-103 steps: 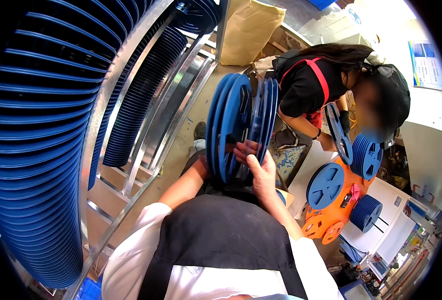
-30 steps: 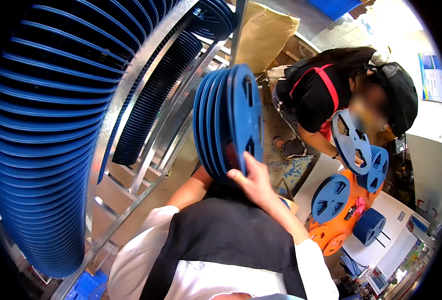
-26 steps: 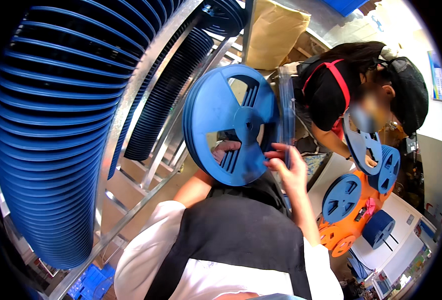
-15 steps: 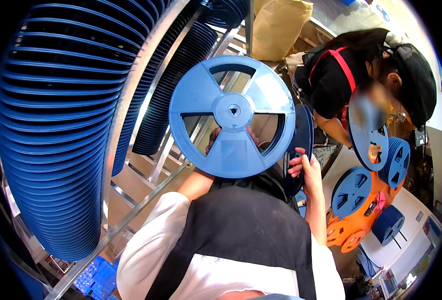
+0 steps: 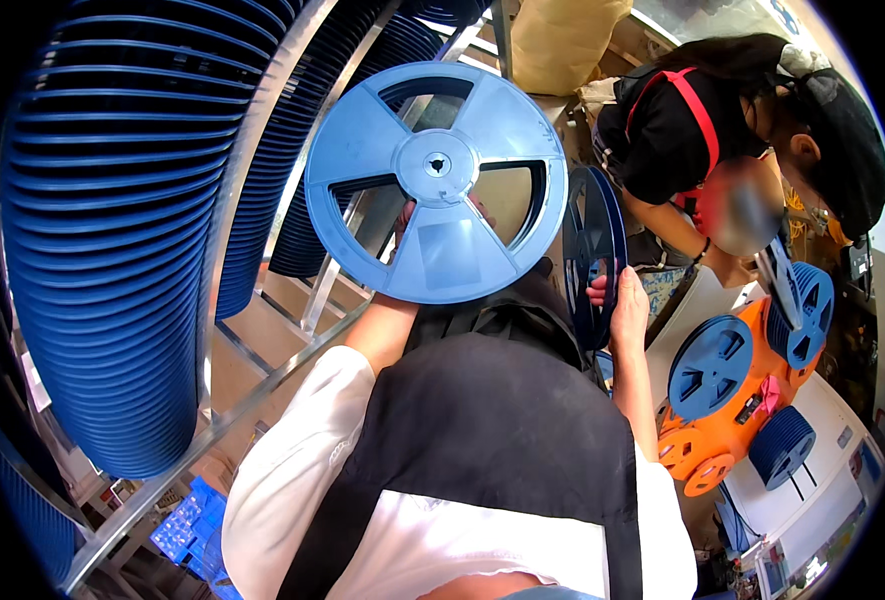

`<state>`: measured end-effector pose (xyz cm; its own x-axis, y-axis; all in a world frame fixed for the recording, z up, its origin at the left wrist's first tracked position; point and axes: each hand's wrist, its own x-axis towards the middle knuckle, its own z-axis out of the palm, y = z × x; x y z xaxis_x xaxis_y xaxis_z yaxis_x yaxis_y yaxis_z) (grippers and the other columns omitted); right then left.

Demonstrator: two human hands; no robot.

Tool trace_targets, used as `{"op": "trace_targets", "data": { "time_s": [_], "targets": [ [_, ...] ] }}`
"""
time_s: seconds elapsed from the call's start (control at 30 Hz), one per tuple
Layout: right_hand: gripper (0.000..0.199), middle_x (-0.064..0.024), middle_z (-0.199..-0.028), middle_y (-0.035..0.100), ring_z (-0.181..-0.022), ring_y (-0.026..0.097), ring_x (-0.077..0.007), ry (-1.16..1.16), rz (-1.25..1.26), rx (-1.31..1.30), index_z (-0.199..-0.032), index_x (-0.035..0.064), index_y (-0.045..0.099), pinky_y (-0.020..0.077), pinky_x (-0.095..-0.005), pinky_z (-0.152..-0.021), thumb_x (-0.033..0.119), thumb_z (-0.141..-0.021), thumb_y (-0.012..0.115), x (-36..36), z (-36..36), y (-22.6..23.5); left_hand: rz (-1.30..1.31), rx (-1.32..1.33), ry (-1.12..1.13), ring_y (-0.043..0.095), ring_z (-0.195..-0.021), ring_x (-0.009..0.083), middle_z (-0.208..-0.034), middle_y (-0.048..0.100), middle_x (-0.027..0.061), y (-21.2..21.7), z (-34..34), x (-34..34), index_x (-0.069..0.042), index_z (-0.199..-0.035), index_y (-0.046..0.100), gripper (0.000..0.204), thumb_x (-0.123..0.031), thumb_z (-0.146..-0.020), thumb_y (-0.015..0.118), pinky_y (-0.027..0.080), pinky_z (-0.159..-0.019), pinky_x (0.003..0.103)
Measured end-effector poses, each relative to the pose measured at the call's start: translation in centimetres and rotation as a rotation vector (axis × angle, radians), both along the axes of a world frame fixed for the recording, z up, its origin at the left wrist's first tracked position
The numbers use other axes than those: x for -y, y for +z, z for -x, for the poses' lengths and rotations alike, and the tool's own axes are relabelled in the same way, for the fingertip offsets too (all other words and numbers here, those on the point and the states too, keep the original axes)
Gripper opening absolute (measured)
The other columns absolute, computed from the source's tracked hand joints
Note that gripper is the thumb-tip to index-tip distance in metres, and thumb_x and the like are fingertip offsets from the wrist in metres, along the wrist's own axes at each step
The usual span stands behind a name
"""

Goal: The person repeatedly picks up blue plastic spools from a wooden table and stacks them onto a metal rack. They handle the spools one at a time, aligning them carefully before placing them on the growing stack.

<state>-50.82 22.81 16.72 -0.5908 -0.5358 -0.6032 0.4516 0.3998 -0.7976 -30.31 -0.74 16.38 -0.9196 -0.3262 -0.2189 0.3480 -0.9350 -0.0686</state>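
In front of my body a large light-blue plastic reel [image 5: 442, 255] lies face up, with three wide openings round a hub. Layered edges show inside its openings; I cannot tell how many reels are stacked. My left hand [image 5: 402, 222] holds it from beneath, and bits of fingers show through the gaps beside the lower spoke. On the right, darker blue reels [image 5: 610, 230] stand on edge close to its rim. My right hand [image 5: 628, 305] is closed on their outer edge, fingertips reaching into an opening.
Long rows of blue reels [image 5: 122, 260] fill a metal rack [image 5: 232, 190] at the left. A co-worker [image 5: 667, 150] bends over a reel at the right. Near them are an orange stand [image 5: 707, 440], a blue reel [image 5: 709, 368] and a reel stack [image 5: 782, 447]. A blue crate [image 5: 187, 525] sits lower left.
The light-blue reel has shifted up and left in view. My right hand, formerly with fingers loosely apart beside the upright reels, has closed on their edge. The co-worker's reel has moved down and tilted.
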Motion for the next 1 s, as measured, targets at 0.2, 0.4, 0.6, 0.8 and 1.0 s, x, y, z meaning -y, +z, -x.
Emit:
{"op": "trace_targets", "data": {
  "time_s": [0.2,0.4,0.6,0.8,1.0],
  "targets": [
    [0.046,-0.0089,-0.079,0.061,-0.066,0.062,-0.0158,0.063,0.06,-0.013,-0.116,-0.0015,0.053,0.0503,-0.0265,-0.062,0.038,-0.1,0.036,0.8,1.7,0.0,0.137,0.155,0.145,0.048,-0.116,0.0248,-0.12,0.053,0.0094,-0.9,0.1,0.3,-0.009,-0.127,0.049,0.065,-0.041,-0.076,0.072,0.038,-0.103,0.041],
    [0.043,-0.0054,-0.076,0.06,-0.063,0.06,-0.0126,0.087,0.035,0.07,-0.12,0.0,0.054,0.0473,-0.0241,-0.057,0.035,-0.1,0.04,2.4,2.0,-0.4,0.191,0.582,0.315,0.058,-0.106,0.0245,-0.115,0.062,0.0086,-2.0,1.2,3.6,-0.008,-0.123,0.054,0.043,-0.034,-0.089,0.059,0.046,-0.095,0.038],
    [0.041,-0.0041,-0.075,0.059,-0.063,0.058,-0.0109,0.136,-0.003,0.137,-0.12,0.0012,0.055,0.0465,-0.0233,-0.057,0.034,-0.099,0.043,5.6,2.3,-2.0,0.352,0.812,0.288,0.061,-0.099,0.019,-0.11,0.063,0.0044,-5.4,4.5,11.5,-0.006,-0.119,0.058,0.042,-0.029,-0.085,0.067,0.05,-0.084,0.03],
    [0.037,-0.0038,-0.075,0.06,-0.064,0.058,-0.0096,0.165,-0.042,0.188,-0.118,0.0022,0.056,0.0464,-0.0223,-0.058,0.032,-0.099,0.045,10.3,2.6,-3.5,0.398,0.864,0.289,0.058,-0.103,0.0208,-0.114,0.061,0.0058,-6.1,10.1,19.4,-0.007,-0.12,0.057,0.041,-0.03,-0.087,0.062,0.047,-0.088,0.032],
    [0.035,-0.0038,-0.076,0.06,-0.064,0.058,-0.009,0.134,-0.064,0.243,-0.119,0.003,0.057,0.0467,-0.0224,-0.058,0.028,-0.098,0.045,16.2,3.9,-4.0,0.366,0.912,0.284,0.056,-0.107,0.0227,-0.117,0.059,0.0073,-6.7,14.1,23.5,-0.008,-0.121,0.057,0.04,-0.032,-0.089,0.057,0.045,-0.091,0.034]
  ]
}}
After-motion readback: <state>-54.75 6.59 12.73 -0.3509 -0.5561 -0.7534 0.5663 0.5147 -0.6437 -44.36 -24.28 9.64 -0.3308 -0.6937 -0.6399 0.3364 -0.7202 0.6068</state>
